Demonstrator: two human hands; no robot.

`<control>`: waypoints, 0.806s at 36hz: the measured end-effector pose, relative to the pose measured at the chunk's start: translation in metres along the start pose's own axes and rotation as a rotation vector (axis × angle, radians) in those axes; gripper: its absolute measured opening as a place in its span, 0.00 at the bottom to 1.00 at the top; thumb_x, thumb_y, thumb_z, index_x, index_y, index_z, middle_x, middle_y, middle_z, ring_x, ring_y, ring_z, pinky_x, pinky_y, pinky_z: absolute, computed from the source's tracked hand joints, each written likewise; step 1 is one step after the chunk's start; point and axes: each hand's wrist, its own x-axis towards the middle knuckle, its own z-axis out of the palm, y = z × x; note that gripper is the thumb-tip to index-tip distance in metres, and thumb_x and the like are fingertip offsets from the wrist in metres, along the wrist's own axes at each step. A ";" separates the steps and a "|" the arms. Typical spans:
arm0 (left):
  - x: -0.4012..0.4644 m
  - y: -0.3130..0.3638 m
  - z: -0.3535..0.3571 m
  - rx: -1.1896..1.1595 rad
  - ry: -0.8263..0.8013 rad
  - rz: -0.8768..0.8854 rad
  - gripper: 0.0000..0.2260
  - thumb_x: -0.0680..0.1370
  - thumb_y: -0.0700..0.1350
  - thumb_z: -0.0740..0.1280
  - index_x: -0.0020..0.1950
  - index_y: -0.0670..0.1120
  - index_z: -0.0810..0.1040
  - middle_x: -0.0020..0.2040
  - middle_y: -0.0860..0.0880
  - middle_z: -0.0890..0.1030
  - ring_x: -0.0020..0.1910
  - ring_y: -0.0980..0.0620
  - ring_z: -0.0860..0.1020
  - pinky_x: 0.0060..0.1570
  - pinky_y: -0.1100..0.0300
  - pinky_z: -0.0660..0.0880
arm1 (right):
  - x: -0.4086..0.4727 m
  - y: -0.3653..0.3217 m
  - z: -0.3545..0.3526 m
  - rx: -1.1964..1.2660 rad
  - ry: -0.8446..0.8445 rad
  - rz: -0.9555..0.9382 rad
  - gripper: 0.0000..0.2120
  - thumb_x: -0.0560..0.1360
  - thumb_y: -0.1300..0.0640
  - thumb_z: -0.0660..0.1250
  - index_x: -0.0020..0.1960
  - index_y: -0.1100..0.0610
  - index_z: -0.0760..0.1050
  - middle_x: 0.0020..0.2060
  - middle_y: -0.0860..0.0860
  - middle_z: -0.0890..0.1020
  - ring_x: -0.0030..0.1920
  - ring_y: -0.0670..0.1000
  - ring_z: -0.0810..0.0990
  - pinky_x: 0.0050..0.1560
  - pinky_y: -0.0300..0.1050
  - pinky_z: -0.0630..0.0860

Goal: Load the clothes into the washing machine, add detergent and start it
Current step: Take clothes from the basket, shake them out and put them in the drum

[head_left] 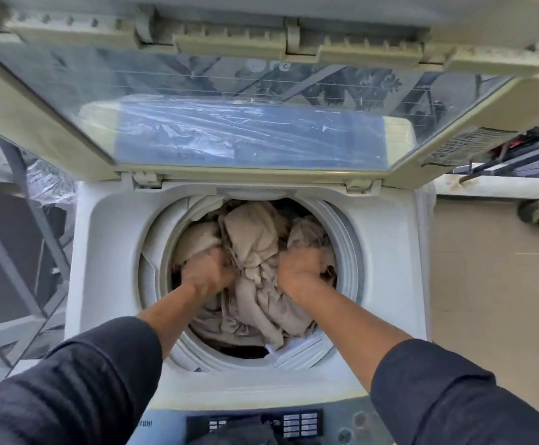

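Washer: a white top-loading washer (387, 252) fills the middle of the view, seen from above.
Lid: the lid (248, 101) stands folded up at the back; its glass reflects beams and trees.
Drum: the round drum (346, 245) is open and filled with laundry.
Clothes: beige clothes (258, 245) lie crumpled inside the drum, with darker pieces under them.
Left hand: the left hand (208, 273) is in the drum, fingers closed on the beige cloth on the left side.
Right hand: the right hand (300, 268) is in the drum too, closed on the cloth on the right side; the hands are apart.
Sleeves: both forearms are bare, with dark sleeves (78, 390) pushed up.
Panel: the control panel (293, 423) with buttons is at the near edge, partly hidden by dark cloth.
Floor: a beige tiled floor (486, 300) lies to the right of the washer.
Room: grey metal bars (20, 203) and plastic sheet are on the left; a dark rack (518, 159) stands at the right.
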 end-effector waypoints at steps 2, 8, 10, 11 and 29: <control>-0.005 0.006 -0.005 -0.079 0.361 0.062 0.13 0.78 0.55 0.63 0.56 0.51 0.80 0.53 0.45 0.84 0.51 0.40 0.83 0.44 0.51 0.78 | -0.004 0.001 -0.015 0.146 0.276 -0.073 0.12 0.77 0.66 0.62 0.51 0.55 0.81 0.49 0.53 0.84 0.47 0.56 0.83 0.42 0.44 0.77; 0.008 0.013 0.005 -0.111 0.438 0.175 0.20 0.75 0.42 0.66 0.67 0.44 0.70 0.61 0.38 0.77 0.50 0.34 0.80 0.44 0.43 0.80 | 0.013 -0.006 -0.023 0.442 0.364 -0.189 0.14 0.78 0.66 0.62 0.61 0.57 0.77 0.57 0.58 0.81 0.58 0.61 0.81 0.47 0.50 0.76; 0.014 0.005 0.015 -0.054 0.316 0.126 0.30 0.75 0.47 0.70 0.75 0.44 0.64 0.65 0.36 0.73 0.54 0.32 0.79 0.48 0.42 0.80 | 0.023 -0.007 -0.006 0.560 0.213 -0.144 0.25 0.78 0.62 0.64 0.74 0.52 0.66 0.66 0.61 0.73 0.66 0.64 0.73 0.60 0.57 0.76; 0.017 0.001 0.019 -0.035 0.242 0.114 0.36 0.74 0.50 0.72 0.77 0.45 0.60 0.68 0.35 0.71 0.57 0.31 0.78 0.51 0.43 0.80 | 0.026 -0.006 0.005 0.593 0.145 -0.103 0.32 0.77 0.59 0.66 0.78 0.47 0.59 0.70 0.62 0.68 0.70 0.66 0.69 0.65 0.62 0.73; 0.015 -0.019 0.031 -0.049 -0.055 0.122 0.30 0.80 0.61 0.64 0.78 0.50 0.66 0.66 0.42 0.81 0.63 0.39 0.80 0.57 0.50 0.77 | 0.045 0.012 0.027 0.802 -0.150 -0.108 0.24 0.73 0.37 0.65 0.64 0.48 0.77 0.59 0.51 0.82 0.56 0.55 0.81 0.56 0.47 0.79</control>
